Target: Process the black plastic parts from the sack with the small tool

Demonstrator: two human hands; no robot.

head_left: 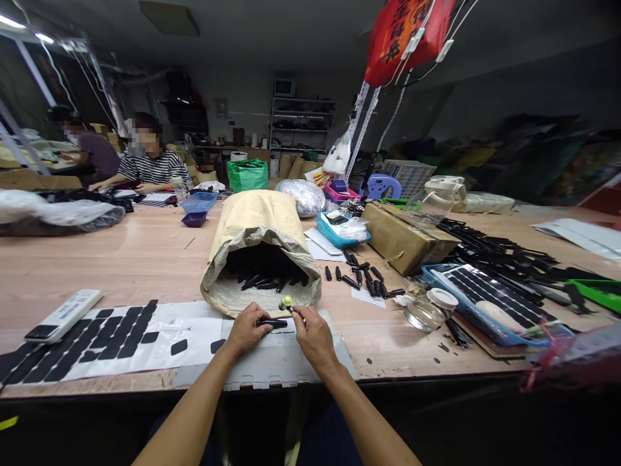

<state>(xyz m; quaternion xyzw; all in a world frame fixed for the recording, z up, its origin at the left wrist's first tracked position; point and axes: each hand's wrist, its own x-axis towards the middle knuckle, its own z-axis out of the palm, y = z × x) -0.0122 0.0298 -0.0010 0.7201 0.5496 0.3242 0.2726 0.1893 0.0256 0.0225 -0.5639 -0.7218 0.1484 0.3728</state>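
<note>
"Tan paper, that big sack [257, 208], lying with its mouth toward the hands. What could go wrong?"

"Its lip looks slack, and the hands are near it; a nudge might tip some of the black tubular pieces [262, 283] inside out onto the table [160, 259]."

"How are the hands placed?"

"The left hand [247, 330] is closed around one end of a black tube [276, 322], just in front of the sack's mouth. The right hand [313, 336] is nearly closed, pinching a slim tool [290, 310]. A yellow-green knob [287, 301] shows at its end; I can't tell what tool it is."

"So the tube is at risk too?"

"I'd judge so. It looks smooth, so a loose grip could let it turn or slip, and a careless knock from the tool might mark it."

"And around them?"

"A dim room, the wood-toned table across it, a metal shelf rack [303, 123] at the far side, and two people far left, one in a striped shirt [155, 169]."

"Smaller things?"

"A white sheet [194, 317] with black pads, near left; a grey board [257, 372] beneath the hands; a cardboard box [392, 233] and a lidded jar [424, 316], right; and loose black tubes [351, 282] right of the sack."
</note>
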